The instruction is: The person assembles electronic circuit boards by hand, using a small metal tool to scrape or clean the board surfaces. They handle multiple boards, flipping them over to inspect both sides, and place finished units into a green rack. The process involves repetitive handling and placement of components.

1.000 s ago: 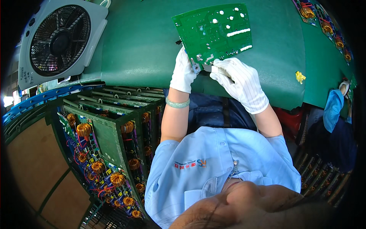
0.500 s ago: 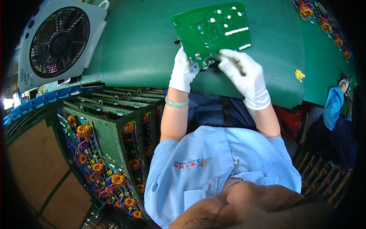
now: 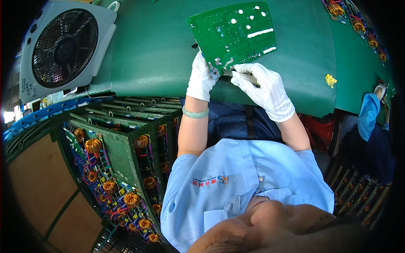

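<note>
A green circuit board is held up tilted above the bench, its solder side showing with white blobs and two white strips. My left hand, in a white glove, is closed on the board's lower left corner; its fingertips are hidden behind the board. The gloved right hand is at the lower edge, thumb and fingers pinched beside silvery solder patches. Something small and greyish shows at those fingertips, too little to name.
A grey box fan stands on the left of the green bench mat. Racks of circuit boards with copper coils are at my left. A yellow scrap lies to the right; more boards lie far right, near another person's blue sleeve.
My right hand has moved slightly left and down, its fingers now pinched at the board's lower edge. The board has shifted a little left in my left hand.
</note>
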The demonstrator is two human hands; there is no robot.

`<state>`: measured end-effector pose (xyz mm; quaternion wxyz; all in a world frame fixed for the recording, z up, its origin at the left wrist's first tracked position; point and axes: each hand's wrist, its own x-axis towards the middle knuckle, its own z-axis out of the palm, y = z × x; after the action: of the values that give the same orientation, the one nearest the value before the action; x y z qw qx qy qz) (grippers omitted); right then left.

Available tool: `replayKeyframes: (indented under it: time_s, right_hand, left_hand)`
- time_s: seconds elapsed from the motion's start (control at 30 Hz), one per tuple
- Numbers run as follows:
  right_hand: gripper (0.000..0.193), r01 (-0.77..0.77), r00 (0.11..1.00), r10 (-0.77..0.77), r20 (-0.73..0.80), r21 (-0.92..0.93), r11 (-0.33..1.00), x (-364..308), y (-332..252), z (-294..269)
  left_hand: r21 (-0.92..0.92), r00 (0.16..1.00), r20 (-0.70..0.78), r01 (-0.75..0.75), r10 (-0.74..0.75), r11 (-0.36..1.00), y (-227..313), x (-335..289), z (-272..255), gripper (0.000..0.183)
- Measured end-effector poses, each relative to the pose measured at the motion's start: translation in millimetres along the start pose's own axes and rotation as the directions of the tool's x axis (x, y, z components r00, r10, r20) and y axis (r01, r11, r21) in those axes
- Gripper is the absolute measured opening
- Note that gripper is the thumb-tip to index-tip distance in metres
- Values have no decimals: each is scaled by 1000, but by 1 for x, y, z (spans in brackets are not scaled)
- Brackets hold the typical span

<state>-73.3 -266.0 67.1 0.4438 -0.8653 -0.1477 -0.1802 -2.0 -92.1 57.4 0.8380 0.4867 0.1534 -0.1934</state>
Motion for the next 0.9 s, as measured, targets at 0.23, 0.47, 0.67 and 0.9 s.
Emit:
replayKeyframes:
  time_s: [0.23,0.47,0.67,0.9]
  right_hand:
    - [31,-4,1000,4,-15,8,1000,-1,1,5]
    - [27,-24,999,26,-43,44,999,-4,2,10]
    - [24,-55,996,60,-73,60,997,-9,3,16]
    - [22,-178,973,196,-123,141,974,-12,-5,24]
  left_hand:
    - [123,999,43,-33,28,992,-1,1,-4,48]
    - [100,992,110,-76,65,992,-7,6,-12,44]
    - [-44,995,97,4,0,999,-8,9,-15,43]
    - [-86,997,80,21,-15,996,-9,10,-16,39]
